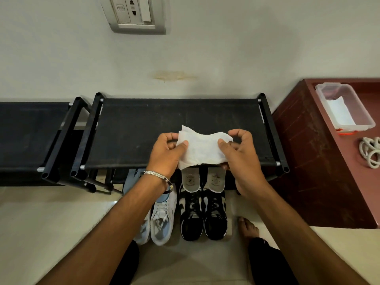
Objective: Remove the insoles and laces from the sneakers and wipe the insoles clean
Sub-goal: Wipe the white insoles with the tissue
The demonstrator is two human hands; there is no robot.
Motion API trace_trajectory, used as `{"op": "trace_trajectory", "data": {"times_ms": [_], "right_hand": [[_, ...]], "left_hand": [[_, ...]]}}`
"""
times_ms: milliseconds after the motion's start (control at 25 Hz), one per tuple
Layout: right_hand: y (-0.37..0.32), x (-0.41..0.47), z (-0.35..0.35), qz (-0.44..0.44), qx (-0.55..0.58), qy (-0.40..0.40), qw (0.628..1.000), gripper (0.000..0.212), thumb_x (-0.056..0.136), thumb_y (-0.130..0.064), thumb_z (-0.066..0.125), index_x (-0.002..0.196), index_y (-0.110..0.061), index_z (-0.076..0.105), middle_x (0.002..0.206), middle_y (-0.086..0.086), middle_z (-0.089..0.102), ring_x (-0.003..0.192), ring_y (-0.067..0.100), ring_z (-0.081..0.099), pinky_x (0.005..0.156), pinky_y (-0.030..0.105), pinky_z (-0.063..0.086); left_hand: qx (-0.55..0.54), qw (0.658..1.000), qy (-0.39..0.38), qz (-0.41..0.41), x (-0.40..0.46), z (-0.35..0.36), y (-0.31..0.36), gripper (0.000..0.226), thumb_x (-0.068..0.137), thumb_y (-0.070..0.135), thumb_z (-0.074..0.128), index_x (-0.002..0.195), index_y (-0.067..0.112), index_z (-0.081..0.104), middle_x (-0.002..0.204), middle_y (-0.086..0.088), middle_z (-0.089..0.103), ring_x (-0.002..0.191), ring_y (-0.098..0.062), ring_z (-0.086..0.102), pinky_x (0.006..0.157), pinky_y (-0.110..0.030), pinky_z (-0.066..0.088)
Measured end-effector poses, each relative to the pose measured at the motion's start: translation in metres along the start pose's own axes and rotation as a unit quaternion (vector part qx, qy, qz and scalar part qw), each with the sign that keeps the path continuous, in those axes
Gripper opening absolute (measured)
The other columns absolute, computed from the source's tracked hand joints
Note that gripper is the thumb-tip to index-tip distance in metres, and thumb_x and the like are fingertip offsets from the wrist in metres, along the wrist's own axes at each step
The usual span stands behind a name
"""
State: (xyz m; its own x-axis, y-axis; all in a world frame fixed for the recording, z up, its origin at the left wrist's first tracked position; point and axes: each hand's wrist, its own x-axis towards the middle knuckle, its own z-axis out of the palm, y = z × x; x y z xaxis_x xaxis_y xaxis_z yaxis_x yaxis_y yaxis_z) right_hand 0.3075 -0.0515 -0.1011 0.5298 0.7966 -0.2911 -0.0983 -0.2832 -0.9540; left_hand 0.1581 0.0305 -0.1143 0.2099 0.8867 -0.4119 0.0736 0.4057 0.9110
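Left hand (167,150) and right hand (239,150) each pinching an edge of the wipe (202,149), spread flat before touching insoles (191,179)

Engraved lettering is seen on the metal bangle (158,176) worn at the left wrist; it is too blurred to be read. Round printed logos are carried on the two grey insoles (191,179) just right of the bangle; wording illegible. A dark, unreadable mark is printed on the blue insole (134,173) just left of the bangle.
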Motion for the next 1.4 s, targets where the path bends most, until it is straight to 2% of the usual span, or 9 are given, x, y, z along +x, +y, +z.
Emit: {"op": "trace_trajectory", "data": {"times_ms": [200, 280, 400, 520, 720, 960, 1080, 1280, 1400], "right_hand": [[-0.004, -0.009, -0.013, -0.029, -0.017, -0.011, 0.999, 0.018, 0.095, -0.005, 0.056, 0.091, -0.022, 0.051, 0.079, 0.000, 0.059, 0.072, 0.010, 0.057, 0.053, 0.022, 0.047], [-0.006, -0.012, -0.022, -0.034, 0.004, -0.011, 0.999, 0.017, 0.094, -0.002, 0.058, 0.085, -0.017, 0.061, 0.086, 0.002, 0.064, 0.075, 0.012, 0.060, 0.055, 0.022, 0.050], [-0.010, -0.016, -0.039, -0.022, 0.013, 0.000, 1.000, 0.017, 0.094, -0.003, 0.060, 0.094, -0.013, 0.073, 0.099, 0.002, 0.072, 0.081, 0.011, 0.068, 0.060, 0.022, 0.055], [-0.014, -0.015, -0.061, -0.015, 0.025, 0.022, 0.999, 0.018, 0.094, -0.005, 0.062, 0.102, -0.015, 0.074, 0.106, -0.001, 0.070, 0.090, 0.013, 0.069, 0.064, 0.022, 0.056], [-0.023, -0.009, -0.104, -0.020, 0.035, 0.065, 0.997, 0.025, 0.093, -0.008, 0.062, 0.113, -0.019, 0.073, 0.115, -0.011, 0.067, 0.089, 0.007, 0.069, 0.071, 0.023, 0.057], [-0.036, 0.002, -0.155, -0.012, 0.102, 0.098, 0.990, 0.029, 0.093, -0.006, 0.061, 0.118, -0.018, 0.071, 0.117, -0.005, 0.070, 0.087, 0.007, 0.069, 0.070, 0.023, 0.055], [-0.042, 0.010, -0.182, -0.016, 0.115, 0.106, 0.988, 0.033, 0.093, -0.004, 0.057, 0.121, -0.018, 0.068, 0.118, 0.001, 0.070, 0.094, 0.019, 0.072, 0.069, 0.024, 0.052], [-0.051, 0.022, -0.224, -0.018, 0.099, 0.107, 0.989, 0.042, 0.093, 0.000, 0.053, 0.131, -0.016, 0.061, 0.121, 0.005, 0.068, 0.078, 0.019, 0.074, 0.066, 0.021, 0.054], [-0.053, 0.033, -0.246, -0.011, 0.090, 0.110, 0.990, 0.045, 0.093, 0.000, 0.052, 0.135, -0.016, 0.058, 0.102, 0.006, 0.071, 0.068, 0.017, 0.072, 0.065, 0.023, 0.052]], "left_hand": [[0.110, 0.988, -0.013, 0.110, -0.006, 0.004, 0.000, 0.024, 0.090, 0.001, 0.061, 0.083, 0.022, 0.051, 0.067, 0.001, 0.049, 0.061, -0.010, 0.046, 0.055, -0.020, 0.039], [0.123, 0.983, -0.036, 0.127, -0.011, 0.010, 0.001, 0.029, 0.089, -0.006, 0.057, 0.078, 0.020, 0.062, 0.069, 0.007, 0.057, 0.061, -0.001, 0.052, 0.059, -0.015, 0.042], [0.124, 0.981, -0.060, 0.136, -0.014, 0.026, 0.007, 0.032, 0.090, -0.005, 0.057, 0.082, 0.023, 0.072, 0.090, 0.007, 0.071, 0.084, -0.002, 0.064, 0.076, -0.018, 0.051], [0.137, 0.976, -0.078, 0.149, -0.009, 0.047, 0.019, 0.031, 0.090, -0.002, 0.060, 0.086, 0.026, 0.072, 0.096, 0.007, 0.072, 0.091, -0.006, 0.066, 0.081, -0.018, 0.053], [0.161, 0.966, -0.123, 0.161, 0.011, 0.097, 0.045, 0.026, 0.089, 0.000, 0.063, 0.091, 0.024, 0.071, 0.097, 0.002, 0.071, 0.093, -0.012, 0.066, 0.085, -0.025, 0.055], [0.222, 0.938, -0.173, 0.203, 0.030, 0.174, 0.077, 0.020, 0.090, 0.001, 0.062, 0.101, 0.014, 0.073, 0.094, 0.005, 0.070, 0.086, 0.000, 0.063, 0.081, -0.009, 0.051], [0.258, 0.918, -0.190, 0.233, 0.041, 0.215, 0.086, 0.022, 0.089, 0.001, 0.061, 0.098, 0.017, 0.074, 0.089, 0.009, 0.068, 0.085, -0.003, 0.062, 0.078, -0.007, 0.048], [0.330, 0.876, -0.213, 0.279, 0.060, 0.279, 0.099, 0.024, 0.089, 0.005, 0.061, 0.098, 0.022, 0.075, 0.103, 0.006, 0.070, 0.093, -0.006, 0.060, 0.079, -0.010, 0.044], [0.378, 0.845, -0.226, 0.303, 0.073, 0.316, 0.102, 0.024, 0.088, 0.006, 0.062, 0.100, 0.023, 0.076, 0.108, 0.004, 0.070, 0.100, -0.011, 0.061, 0.085, -0.017, 0.044]]}}
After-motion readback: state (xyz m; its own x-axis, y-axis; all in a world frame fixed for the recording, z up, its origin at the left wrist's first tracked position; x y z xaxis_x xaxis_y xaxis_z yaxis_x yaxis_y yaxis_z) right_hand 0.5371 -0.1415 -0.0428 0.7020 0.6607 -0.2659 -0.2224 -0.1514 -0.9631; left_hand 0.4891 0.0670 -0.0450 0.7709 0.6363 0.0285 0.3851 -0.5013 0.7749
